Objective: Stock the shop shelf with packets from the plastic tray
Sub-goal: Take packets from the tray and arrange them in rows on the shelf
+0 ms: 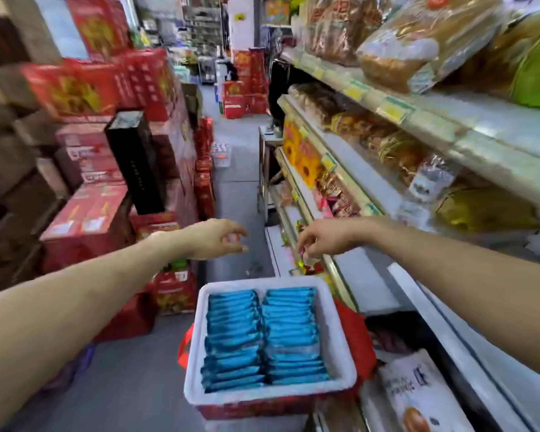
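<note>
At your far left, stacked red boxes (85,219) are lining the aisle, with a tall black box (136,163) standing among them. Your left hand (214,240) is hovering over the grey floor, fingers loosely curled and grasping nothing.

Below and between your arms, a white plastic tray (330,322) is sitting on something red. It is holding two full rows of blue packets (262,335) standing on edge, none of them in either hand.

Your right hand (325,240) is reaching down to the front edge of a low shelf (365,275), its fingertips among small bright wrappers. The blur is hiding whether it is pinching one, so I cannot tell.

Higher on the right, bagged bread (418,48) is filling the upper shelves.
</note>
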Available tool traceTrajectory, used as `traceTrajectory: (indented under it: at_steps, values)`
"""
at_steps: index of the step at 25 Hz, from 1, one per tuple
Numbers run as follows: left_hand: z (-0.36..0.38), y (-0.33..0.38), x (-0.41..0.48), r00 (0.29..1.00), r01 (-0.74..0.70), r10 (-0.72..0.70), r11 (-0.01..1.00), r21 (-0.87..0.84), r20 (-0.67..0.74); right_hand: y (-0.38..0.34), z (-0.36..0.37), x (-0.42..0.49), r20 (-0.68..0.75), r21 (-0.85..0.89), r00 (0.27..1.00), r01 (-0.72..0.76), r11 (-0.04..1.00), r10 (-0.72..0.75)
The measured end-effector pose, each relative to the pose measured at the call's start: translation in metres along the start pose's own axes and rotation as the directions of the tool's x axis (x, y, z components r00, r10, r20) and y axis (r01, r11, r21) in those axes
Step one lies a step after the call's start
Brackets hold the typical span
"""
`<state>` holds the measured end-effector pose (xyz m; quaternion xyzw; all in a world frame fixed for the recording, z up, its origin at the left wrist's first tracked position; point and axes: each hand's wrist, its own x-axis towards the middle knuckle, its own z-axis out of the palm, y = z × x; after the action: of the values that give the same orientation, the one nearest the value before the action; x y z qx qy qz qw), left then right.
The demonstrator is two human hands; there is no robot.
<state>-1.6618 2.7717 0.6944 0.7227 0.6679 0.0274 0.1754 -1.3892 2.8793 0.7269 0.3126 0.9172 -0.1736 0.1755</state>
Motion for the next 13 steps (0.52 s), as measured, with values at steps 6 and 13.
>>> traceTrajectory:
  at_steps: [6,13]
  values:
    - [0.12,0.01,-0.057,0.977,0.011,0.007,0.997,-0.081,0.215,-0.006,0.145,0.012,0.193,0.186,0.975,0.071,0.98,-0.107]
    - [0.177,0.027,-0.08,0.957,-0.02,0.047,0.995,-0.1,0.286,-0.007,0.208,0.001,0.129,0.342,0.982,0.084,0.936,-0.135]
